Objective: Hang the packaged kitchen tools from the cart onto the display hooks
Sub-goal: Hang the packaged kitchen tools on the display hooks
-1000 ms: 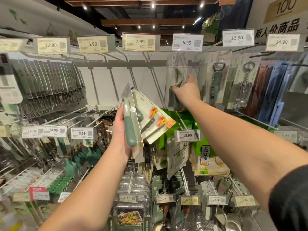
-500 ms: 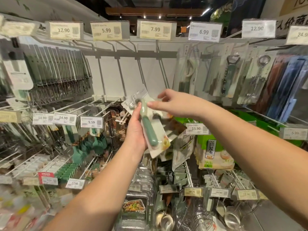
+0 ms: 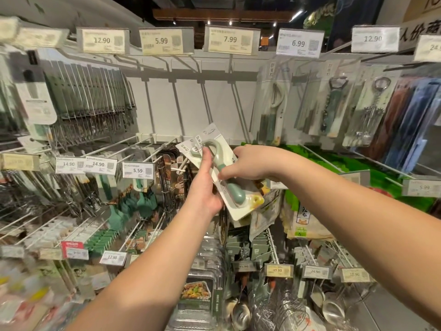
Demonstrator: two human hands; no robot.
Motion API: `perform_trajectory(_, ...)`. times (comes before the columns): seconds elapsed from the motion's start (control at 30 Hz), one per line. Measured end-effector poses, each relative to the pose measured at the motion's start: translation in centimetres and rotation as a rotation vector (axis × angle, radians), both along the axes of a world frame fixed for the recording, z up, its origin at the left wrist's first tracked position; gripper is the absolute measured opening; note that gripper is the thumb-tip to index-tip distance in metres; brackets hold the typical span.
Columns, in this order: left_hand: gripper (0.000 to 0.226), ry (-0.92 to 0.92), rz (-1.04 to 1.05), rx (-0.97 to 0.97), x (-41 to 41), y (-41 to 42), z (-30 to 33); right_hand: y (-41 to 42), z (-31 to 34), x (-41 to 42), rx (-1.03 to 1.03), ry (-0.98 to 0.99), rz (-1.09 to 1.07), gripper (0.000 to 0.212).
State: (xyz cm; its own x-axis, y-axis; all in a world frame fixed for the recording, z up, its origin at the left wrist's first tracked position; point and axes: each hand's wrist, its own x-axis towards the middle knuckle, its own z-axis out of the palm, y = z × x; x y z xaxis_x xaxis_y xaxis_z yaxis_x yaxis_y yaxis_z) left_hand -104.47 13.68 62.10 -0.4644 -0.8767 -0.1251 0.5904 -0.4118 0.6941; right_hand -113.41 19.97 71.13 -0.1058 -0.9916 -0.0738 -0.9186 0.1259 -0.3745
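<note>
Packaged peelers (image 3: pixel 224 177) in both hands.

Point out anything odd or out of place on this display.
The top-row hooks under the 5.99 tag and 7.99 tag hang bare, while neighbours are stocked. Otherwise nothing stands out.

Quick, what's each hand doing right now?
Left hand: grips the packaged peelers from behind.
Right hand: fingers pinch the front peeler pack.

Small ceiling spotlights (image 3: pixel 208 21) at twelve o'clock give dim, warm light; edges bow outward, and the eight o'clock corner smears with blur.
</note>
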Motion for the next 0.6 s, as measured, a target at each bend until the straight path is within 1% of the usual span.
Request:
perform_trajectory(0.13, 0.067, -0.009, 0.007, -0.014, -0.1, -0.1, 0.4, -0.3, -0.3, -0.3, -0.076, -0.161, -0.083, 0.040)
perform_trajectory(0.17, 0.065, -0.010, 0.005, -0.016, -0.1, -0.2, 0.5, -0.3, -0.4, -0.3, -0.088, -0.181, -0.091, 0.041)
perform_trajectory(0.27, 0.047, 0.009, -0.016, -0.003, -0.1, -0.2, 0.5, -0.2, -0.4, -0.6, -0.147, -0.233, -0.151, 0.038)
perform_trajectory(0.33, 0.039, 0.020, -0.029, -0.001, 0.0, 0.0, 0.5, -0.1, -0.4, -1.1, -0.189, -0.229, -0.199, 0.036)
perform_trajectory(0.37, 0.038, 0.023, -0.032, -0.007, 0.0, 0.1, 0.5, -0.1, -0.5, -1.3, -0.197, -0.223, -0.203, 0.039)
perform_trajectory(0.43, 0.039, 0.023, -0.029, -0.004, -0.2, 0.1, 0.5, 0.0, -0.5, -1.6, -0.175, -0.174, -0.187, 0.052)
perform_trajectory(0.5, 0.042, 0.021, -0.028, -0.001, -0.3, 0.1, 0.5, 0.1, -0.3, -1.9, -0.135, -0.080, -0.159, 0.068)
perform_trajectory(0.53, 0.041, 0.022, -0.027, -0.004, -0.4, 0.2, 0.5, 0.1, -0.1, -2.1, -0.127, -0.049, -0.157, 0.073)
perform_trajectory(0.57, 0.039, 0.021, -0.025, -0.005, -0.4, 0.2, 0.5, 0.2, 0.1, -2.4, -0.125, -0.039, -0.159, 0.071)
perform_trajectory(0.6, 0.038, 0.022, -0.024, -0.008, -0.5, 0.2, 0.6, 0.4, 0.3, -2.6, -0.126, -0.053, -0.166, 0.065)
